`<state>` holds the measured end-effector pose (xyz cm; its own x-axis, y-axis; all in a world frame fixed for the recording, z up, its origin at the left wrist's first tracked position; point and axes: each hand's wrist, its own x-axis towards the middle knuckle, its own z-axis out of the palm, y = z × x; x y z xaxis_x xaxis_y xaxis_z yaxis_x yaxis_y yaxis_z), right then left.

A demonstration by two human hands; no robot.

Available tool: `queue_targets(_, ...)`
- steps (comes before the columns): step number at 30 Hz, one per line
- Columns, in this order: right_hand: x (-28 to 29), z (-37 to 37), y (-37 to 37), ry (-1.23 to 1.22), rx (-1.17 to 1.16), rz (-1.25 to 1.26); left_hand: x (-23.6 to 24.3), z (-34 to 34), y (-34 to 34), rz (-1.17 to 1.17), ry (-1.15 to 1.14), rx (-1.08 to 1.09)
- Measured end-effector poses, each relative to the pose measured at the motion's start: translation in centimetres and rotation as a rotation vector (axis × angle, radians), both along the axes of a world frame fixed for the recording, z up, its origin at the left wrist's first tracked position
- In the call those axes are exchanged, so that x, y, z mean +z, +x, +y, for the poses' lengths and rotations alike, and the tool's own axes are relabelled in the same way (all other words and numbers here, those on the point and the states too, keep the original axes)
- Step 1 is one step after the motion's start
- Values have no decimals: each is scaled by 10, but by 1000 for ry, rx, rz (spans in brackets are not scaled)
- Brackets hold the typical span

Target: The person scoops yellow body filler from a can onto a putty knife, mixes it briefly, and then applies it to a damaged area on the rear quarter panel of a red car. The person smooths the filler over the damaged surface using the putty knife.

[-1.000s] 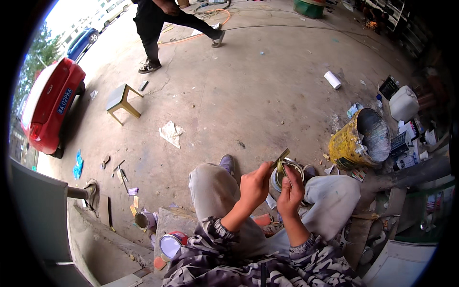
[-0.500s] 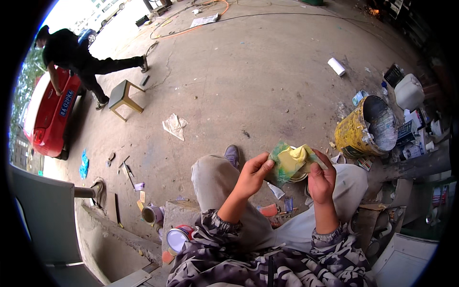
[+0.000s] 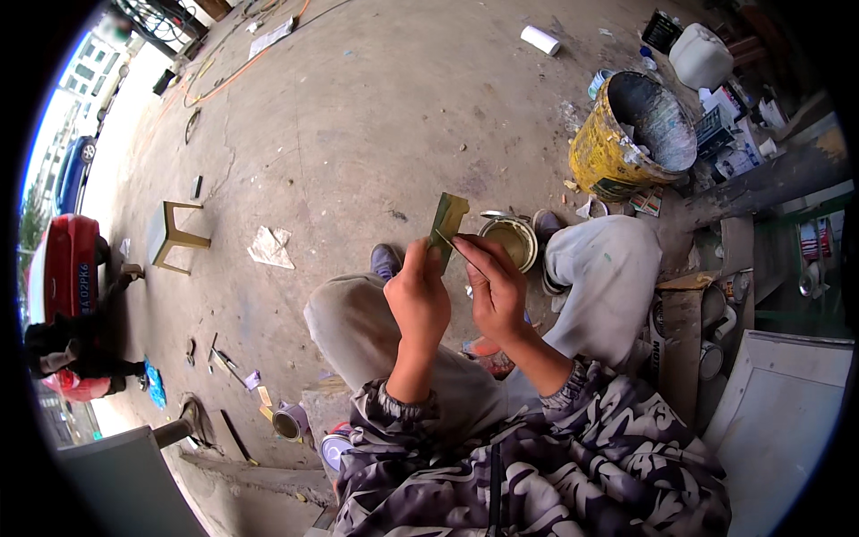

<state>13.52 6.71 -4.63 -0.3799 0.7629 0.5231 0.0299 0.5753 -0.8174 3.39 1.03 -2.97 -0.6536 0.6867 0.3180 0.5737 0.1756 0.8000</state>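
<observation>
Person's left hand (image 3: 419,300): fingers clamped on a flat yellow-green piece (image 3: 449,218), jutting toward 12 o'clock. Right hand (image 3: 495,294): fingers together at the piece's edge; cannot tell what they pinch. Open can (image 3: 533,247) near, 2 o'clock from hands; yellow bucket (image 3: 593,150) beyond.

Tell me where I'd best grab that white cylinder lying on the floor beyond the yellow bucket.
Probably around its middle, reaching down from above, thumb on the near side and fingers on the far side. The white cylinder is round and lies lengthwise roughly left to right, apart from the yellow bucket.
</observation>
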Motion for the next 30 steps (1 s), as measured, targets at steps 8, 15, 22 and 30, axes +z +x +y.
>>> queue_targets(8, 24, 22, 20, -105, 3, 101, -3, -9, -4, 22, 8, 1)
queue_targets(15, -3, -3, 3, -185, 125, 16, -4, -9, -8, 83, -29, 20)
queue_targets(22, 14, 26, 13, -81, 73, 100, -6, -11, -8, 70, -23, -16)
queue_targets(30, -11, 1, 10, -158, 159, 42, 8, -11, -11, 76, 6, -26)
